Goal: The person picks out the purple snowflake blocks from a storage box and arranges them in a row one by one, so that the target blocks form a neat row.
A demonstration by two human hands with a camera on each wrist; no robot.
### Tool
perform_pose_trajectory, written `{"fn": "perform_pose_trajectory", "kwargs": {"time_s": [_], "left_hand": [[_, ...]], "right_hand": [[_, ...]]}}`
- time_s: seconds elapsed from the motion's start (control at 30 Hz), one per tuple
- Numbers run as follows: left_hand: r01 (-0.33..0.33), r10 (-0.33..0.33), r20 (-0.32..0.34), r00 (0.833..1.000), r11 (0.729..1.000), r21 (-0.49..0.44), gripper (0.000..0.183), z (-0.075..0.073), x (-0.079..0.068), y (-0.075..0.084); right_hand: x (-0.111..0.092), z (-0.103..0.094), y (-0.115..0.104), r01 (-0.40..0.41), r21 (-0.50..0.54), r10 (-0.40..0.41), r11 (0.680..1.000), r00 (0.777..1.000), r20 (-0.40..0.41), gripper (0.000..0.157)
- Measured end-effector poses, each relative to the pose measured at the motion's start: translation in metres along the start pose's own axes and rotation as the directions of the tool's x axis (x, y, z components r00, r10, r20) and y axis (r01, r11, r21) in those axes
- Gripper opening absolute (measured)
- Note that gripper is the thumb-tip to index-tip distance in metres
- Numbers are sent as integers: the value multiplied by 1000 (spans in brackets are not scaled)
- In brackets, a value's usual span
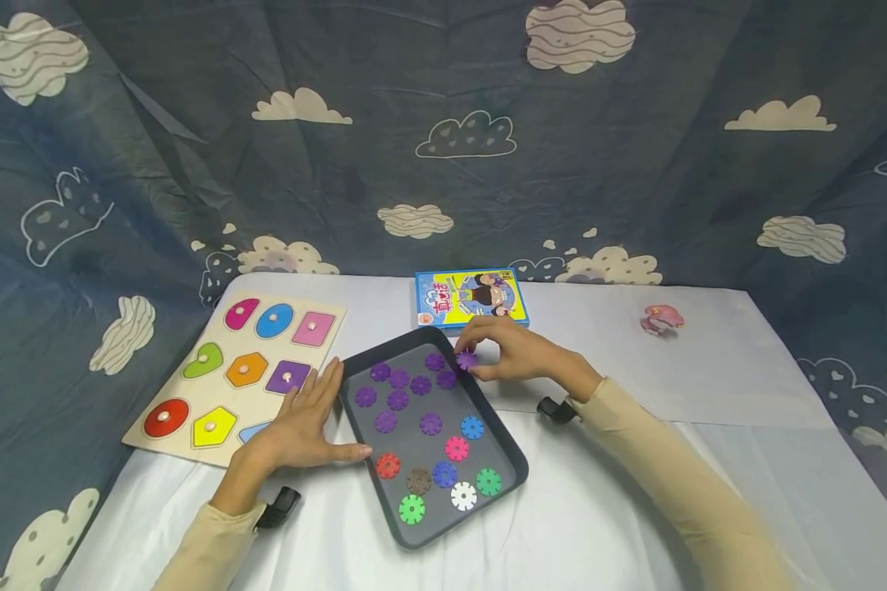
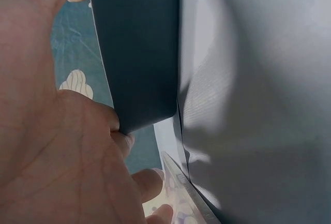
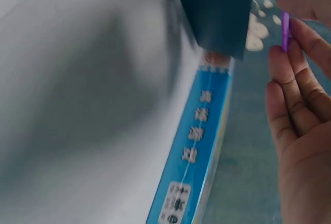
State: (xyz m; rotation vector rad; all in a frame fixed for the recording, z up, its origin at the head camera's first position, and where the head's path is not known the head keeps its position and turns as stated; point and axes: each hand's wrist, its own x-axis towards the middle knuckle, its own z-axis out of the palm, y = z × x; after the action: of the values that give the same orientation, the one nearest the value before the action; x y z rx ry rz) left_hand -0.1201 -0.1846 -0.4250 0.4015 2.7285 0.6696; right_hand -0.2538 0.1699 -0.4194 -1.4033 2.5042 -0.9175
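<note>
A dark grey tray (image 1: 503, 447) lies at a slant on the white cloth. Several purple notched discs (image 1: 431, 423) fill its far part, and discs of other colours, such as a white one (image 1: 463, 496) and a red one (image 1: 388, 465), lie in its near part. Against the tray's left rim rests my left hand (image 1: 296, 431), thumb spread and fingers extended. My right hand (image 1: 513, 349) pinches a purple notched disc (image 1: 466, 360) just outside the far right rim; in the right wrist view that disc (image 3: 285, 31) appears edge-on between thumb and fingers.
A wooden shape puzzle board (image 1: 199, 328) with knobbed pieces lies left of the tray, partly behind my left hand. Behind the tray sits a blue and yellow card box (image 1: 473, 298). A small pink toy (image 1: 662, 318) stands far right. A cloud-patterned curtain (image 1: 384, 74) hangs behind.
</note>
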Motion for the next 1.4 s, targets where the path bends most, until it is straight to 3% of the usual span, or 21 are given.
{"fn": "perform_pose_trajectory", "kwargs": {"time_s": [0.2,0.43,0.73,1.4], "left_hand": [[1,-1,-1,1000,1000,-1,135,-1,-1,1],[-1,1,-1,1000,1000,4,135,0,0,0],[-7,7,-8,1000,1000,8,135,3,0,-1],[1,-1,-7,1000,1000,1,135,3,1,0]], "right_hand": [[-10,-1,9,-32,-7,31,999,992,-124,29],[-17,8,14,-170,-12,165,985,967,-193,33],[-17,14,17,-308,-1,303,952,936,-177,32],[-14,29,21,-346,-45,336,937,930,-151,29]]}}
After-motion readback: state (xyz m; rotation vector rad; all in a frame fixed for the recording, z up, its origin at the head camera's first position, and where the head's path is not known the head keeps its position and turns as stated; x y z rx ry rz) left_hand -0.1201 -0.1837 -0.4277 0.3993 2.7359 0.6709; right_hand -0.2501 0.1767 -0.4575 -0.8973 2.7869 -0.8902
